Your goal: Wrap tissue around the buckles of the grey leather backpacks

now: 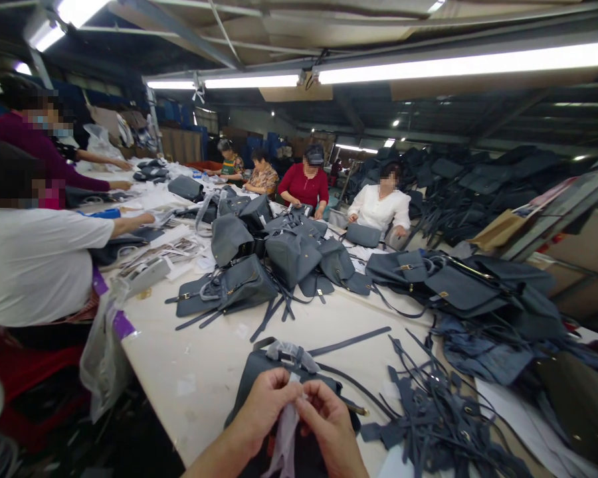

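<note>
My left hand (265, 406) and my right hand (329, 425) meet at the bottom centre, fingers pinched together on a strip of thin translucent wrapping (285, 438) that hangs down between them. Under my hands lies a grey-blue leather handbag (259, 368), its handle (292, 353) wrapped in the same clear film. A long grey strap (351, 341) runs off from the bag to the right.
Heaps of grey handbags (289, 255) cover the long white table (199, 372). Loose straps (428, 411) pile at my right. A person in a white shirt (34, 265) sits at the left beside a plastic bag (102, 352); several more people work at the far end.
</note>
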Available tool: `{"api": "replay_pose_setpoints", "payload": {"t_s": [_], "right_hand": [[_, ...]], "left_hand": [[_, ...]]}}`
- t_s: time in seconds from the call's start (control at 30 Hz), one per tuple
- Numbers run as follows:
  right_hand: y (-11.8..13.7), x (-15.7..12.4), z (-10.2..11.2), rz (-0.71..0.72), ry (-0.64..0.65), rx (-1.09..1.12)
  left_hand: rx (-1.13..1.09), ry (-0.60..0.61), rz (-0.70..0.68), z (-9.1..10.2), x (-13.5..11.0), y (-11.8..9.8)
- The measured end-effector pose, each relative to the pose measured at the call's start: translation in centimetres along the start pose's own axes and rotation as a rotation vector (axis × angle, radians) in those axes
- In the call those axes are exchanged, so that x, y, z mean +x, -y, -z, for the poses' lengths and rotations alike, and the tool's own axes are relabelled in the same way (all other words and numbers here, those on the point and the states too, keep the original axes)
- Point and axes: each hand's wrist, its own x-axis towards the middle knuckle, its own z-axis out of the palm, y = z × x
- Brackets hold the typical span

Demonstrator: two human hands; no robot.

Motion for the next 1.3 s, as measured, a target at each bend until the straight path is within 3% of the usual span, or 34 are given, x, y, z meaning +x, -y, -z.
{"api": "replay_pose_setpoints", "payload": {"t_s": [0.23,0.37,0.57,0.77,0.9,1.0,1.13,1.3], "right_hand": [[-0.3,0.4,-0.4,-0.007,-0.065,0.006],[-0.6,0.3,-0.6,0.000,-0.091,-0.032],[-0.4,-0.2,-0.4,-0.128,-0.171,0.202],[-0.8,-0.6,-0.4,0.120,-0.265,-0.243],[-0.6,-0.3,-0.7,0.157,-0.262,-0.325],[-0.4,-0.5,-0.4,0.107,-0.263,-0.285],[-0.8,-1.6,0.2,-0.023,-0.149,-0.095],[-2.4,-2.1,-0.6,-0.064,-0.033,0.109]], "left_hand": [[-0.234,0.144,0.049,0.4,-1.3,-0.3],[-0.340,0.070,0.012,0.2,-1.3,0.6],[-0.236,-0.058,-0.059,0.1,-0.4,1.0],[-0.028,-0.136,-0.197,0.1,-0.1,1.4],[-0.030,-0.144,-0.191,0.0,-0.3,1.3],[-0.175,-0.137,-0.117,0.0,-0.4,0.8],[-0.344,-0.082,0.011,0.3,-0.1,0.5],[-0.412,-0.048,0.089,0.0,-0.1,0.5]]}}
